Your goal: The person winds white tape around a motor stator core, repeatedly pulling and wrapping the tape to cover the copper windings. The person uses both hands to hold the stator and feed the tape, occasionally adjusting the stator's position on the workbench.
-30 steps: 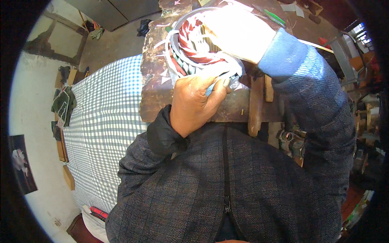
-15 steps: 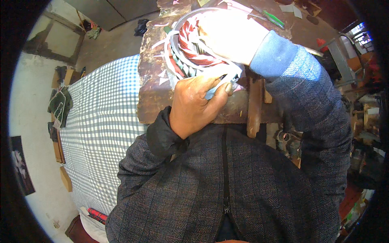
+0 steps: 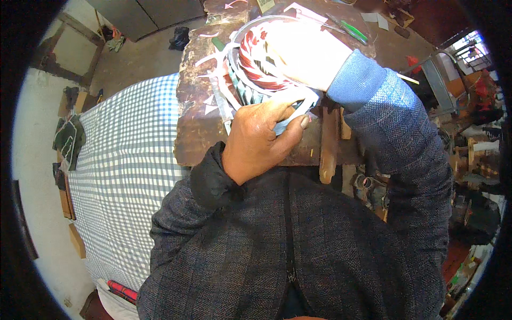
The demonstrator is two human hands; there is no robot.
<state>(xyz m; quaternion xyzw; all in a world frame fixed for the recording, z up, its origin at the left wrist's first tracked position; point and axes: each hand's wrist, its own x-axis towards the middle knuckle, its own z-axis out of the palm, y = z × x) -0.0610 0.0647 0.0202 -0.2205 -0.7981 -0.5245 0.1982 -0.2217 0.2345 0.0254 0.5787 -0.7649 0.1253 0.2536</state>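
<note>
A round piece with a grey rim and a ring of red-and-white twisted strips point(image 3: 255, 74) lies tilted on the worn wooden table point(image 3: 194, 136). My left hand point(image 3: 261, 138) is closed on its near edge, thumb and forefinger pinching a pale blue-white band there. Over the far right part of the piece reaches my right hand point(image 3: 309, 53), bleached by strong light. Its fingers are lost in the glare, so whether it grips anything does not show. Dark green and white strips line the near left side of the piece.
Pale paper scraps point(image 3: 210, 101) lie left of the piece. A green-handled tool point(image 3: 354, 33) rests at the far right of the table. A wooden bar point(image 3: 328, 152) juts from the near edge. A checked cloth point(image 3: 128, 160) covers a surface at my left.
The view has shifted slightly. The red-and-white ring shows a little differently beside my right hand, which has moved slightly. My left hand keeps its pinch on the near edge.
</note>
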